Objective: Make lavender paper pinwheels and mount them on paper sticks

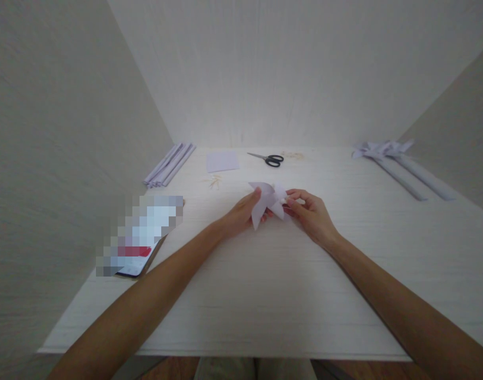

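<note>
A white paper pinwheel is held above the middle of the table, its pointed blades spread out. My left hand grips it from the left, thumb on top of one blade and fingertips curled beneath. On the other side, my right hand pinches at the pinwheel's right edge with thumb and fingers pressed together. A small whitish bit shows near those fingertips, too small to name. The pinwheel's underside is hidden from me.
Black-handled scissors lie behind my hands, near a stack of square paper and thin sticks. Rolled paper tubes lie back left. A phone lies left. Pinwheels on paper tubes lie back right. Walls enclose the table.
</note>
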The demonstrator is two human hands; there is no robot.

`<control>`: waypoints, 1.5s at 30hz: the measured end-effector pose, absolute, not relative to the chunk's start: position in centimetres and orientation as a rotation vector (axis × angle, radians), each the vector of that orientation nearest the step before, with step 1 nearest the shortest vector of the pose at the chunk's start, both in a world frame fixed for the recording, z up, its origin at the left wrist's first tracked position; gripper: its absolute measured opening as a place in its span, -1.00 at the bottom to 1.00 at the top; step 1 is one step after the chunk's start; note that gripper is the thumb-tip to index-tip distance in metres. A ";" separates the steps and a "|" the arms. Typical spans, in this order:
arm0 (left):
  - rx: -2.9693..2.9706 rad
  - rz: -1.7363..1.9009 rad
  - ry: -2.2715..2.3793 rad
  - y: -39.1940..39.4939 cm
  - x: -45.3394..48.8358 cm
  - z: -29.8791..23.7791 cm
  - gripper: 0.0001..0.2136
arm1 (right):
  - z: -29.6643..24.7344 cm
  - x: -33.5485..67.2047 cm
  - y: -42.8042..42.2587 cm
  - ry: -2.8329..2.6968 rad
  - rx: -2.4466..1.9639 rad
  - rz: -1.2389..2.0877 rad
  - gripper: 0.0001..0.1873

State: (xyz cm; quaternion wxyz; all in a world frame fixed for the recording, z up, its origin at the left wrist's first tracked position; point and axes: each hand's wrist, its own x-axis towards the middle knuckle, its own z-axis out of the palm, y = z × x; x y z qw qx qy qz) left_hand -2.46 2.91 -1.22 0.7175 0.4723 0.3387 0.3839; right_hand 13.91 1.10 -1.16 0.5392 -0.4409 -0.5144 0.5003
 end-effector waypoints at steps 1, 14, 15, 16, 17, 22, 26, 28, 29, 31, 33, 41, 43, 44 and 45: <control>1.054 0.850 0.721 2.8 -2.5 -1.2 -0.51 | -1.1 13.9 1.1 -1.208 -1.042 1.201 -0.80; 1.580 0.995 0.971 2.3 -1.9 -0.5 -0.66 | -1.2 13.8 1.1 -1.148 -0.965 1.297 -0.81; 1.606 1.004 0.994 2.3 -1.9 -0.5 -0.67 | -1.2 13.7 1.1 -1.140 -0.956 1.311 -0.82; 1.620 1.019 1.009 2.2 -1.8 -0.6 -0.68 | -1.2 13.7 1.1 -1.136 -0.947 1.324 -0.82; 1.625 1.035 1.020 2.2 -1.7 -0.6 -0.69 | -1.2 13.7 1.1 -1.133 -0.938 1.335 -0.83; 1.618 1.108 1.076 2.4 -1.4 -1.3 -0.73 | -1.1 13.6 1.0 -1.141 -0.917 1.347 -0.85; 1.672 1.129 1.151 2.3 -1.3 -1.2 -0.72 | -1.4 13.5 1.1 -1.178 -0.931 1.288 -0.87; 1.694 1.132 1.187 2.2 -1.2 -1.1 -0.72 | -1.4 13.5 1.1 -1.195 -0.957 1.246 -0.86; 1.701 1.130 1.200 2.1 -1.2 -1.0 -0.72 | -1.4 13.4 1.0 -1.212 -0.970 1.227 -0.86; 1.710 1.126 1.222 2.1 -1.1 -1.0 -0.72 | -1.4 13.3 0.9 -1.260 -0.993 1.178 -0.85; 1.726 1.119 1.238 1.9 -1.0 -1.1 -0.73 | -1.3 13.2 0.7 -1.315 -1.017 1.099 -0.85; 1.769 1.174 1.268 1.0 -0.7 -0.6 -0.76 | -1.1 13.0 -0.2 -1.645 -1.109 0.527 -0.91; 1.810 1.205 1.289 0.8 -0.6 -0.4 -0.78 | -0.6 12.8 -0.5 -1.704 -1.110 0.403 -0.90; 1.842 1.224 1.296 0.7 -0.6 -0.3 -0.79 | -0.4 12.7 -0.7 -1.728 -1.114 0.338 -0.90; 1.880 1.245 1.297 0.5 -0.6 -0.2 -0.80 | -0.2 12.6 -0.8 -1.745 -1.121 0.275 -0.90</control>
